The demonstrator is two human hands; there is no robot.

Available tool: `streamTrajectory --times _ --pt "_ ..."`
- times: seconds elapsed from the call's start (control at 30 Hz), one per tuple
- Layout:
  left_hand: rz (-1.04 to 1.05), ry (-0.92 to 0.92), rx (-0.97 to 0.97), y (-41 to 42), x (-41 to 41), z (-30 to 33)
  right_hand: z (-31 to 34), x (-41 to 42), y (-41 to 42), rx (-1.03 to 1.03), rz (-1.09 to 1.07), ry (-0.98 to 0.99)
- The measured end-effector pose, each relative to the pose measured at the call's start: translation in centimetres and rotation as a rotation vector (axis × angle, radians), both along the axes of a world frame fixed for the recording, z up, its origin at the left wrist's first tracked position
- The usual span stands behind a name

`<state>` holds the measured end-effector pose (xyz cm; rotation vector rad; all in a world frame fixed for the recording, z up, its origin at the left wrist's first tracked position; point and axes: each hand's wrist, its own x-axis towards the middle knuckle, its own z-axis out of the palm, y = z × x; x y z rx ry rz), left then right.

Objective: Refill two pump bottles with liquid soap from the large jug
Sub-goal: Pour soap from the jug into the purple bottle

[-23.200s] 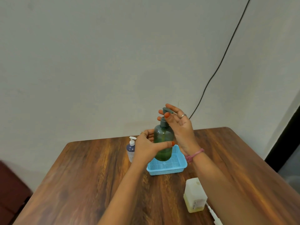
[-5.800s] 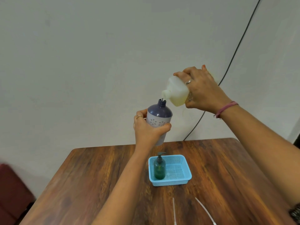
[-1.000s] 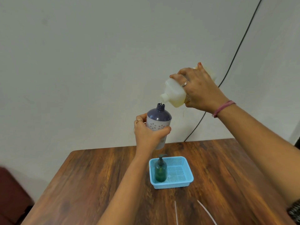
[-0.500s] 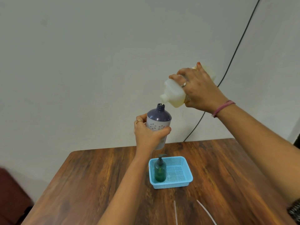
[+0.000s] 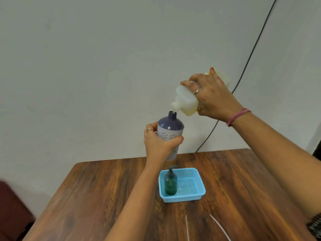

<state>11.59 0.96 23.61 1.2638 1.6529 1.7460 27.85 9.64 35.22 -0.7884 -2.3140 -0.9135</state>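
Note:
My left hand (image 5: 159, 145) grips a purple and white flowered bottle (image 5: 170, 129) with its neck uncapped, held upright above the table. My right hand (image 5: 213, 97) holds the whitish jug (image 5: 185, 100) of yellowish soap, tilted spout-down, its mouth right over the bottle's neck. A green pump bottle (image 5: 171, 182) with its pump on stands in the left side of a blue basket (image 5: 192, 197) on the wooden table (image 5: 97, 197).
Two thin white tubes (image 5: 186, 226) lie on the table near its front edge. A black cable (image 5: 246, 63) runs down the wall behind the jug. A dark red seat (image 5: 10, 211) shows at the lower left beside the table.
The jug's spout has come down a little closer to the purple bottle's neck. Both hands keep their holds; the green bottle and basket are unmoved.

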Motion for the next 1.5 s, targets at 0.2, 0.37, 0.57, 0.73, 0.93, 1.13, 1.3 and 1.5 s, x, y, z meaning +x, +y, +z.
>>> streamTrajectory --times 0.2,0.37,0.57,0.73,0.93,1.13,1.3,1.5 --pt "0.003 -0.006 0.006 -0.02 -0.04 -0.07 0.25 -0.1 -0.17 0.01 0.006 0.006" --pt "-0.003 -0.003 0.001 -0.05 -0.04 -0.15 0.25 0.0 -0.22 0.033 0.011 0.009" --pt "-0.005 -0.007 0.009 0.0 -0.02 -0.23 0.27 -0.03 -0.13 0.047 0.011 0.008" --pt "-0.008 -0.01 0.009 -0.02 0.05 -0.19 0.22 -0.02 -0.06 0.06 0.016 0.011" --pt "-0.009 -0.005 0.01 -0.05 0.1 -0.12 0.21 -0.05 -0.04 0.063 0.009 -0.001" --pt "-0.011 -0.019 0.01 -0.07 0.14 -0.01 0.28 0.01 -0.07 0.072 0.013 -0.004" --pt "-0.015 -0.016 0.012 -0.15 0.29 0.08 0.23 0.0 -0.05 0.077 0.013 -0.009" --pt "-0.023 -0.023 0.014 -0.3 0.29 0.05 0.27 0.05 -0.04 0.087 0.01 -0.016"
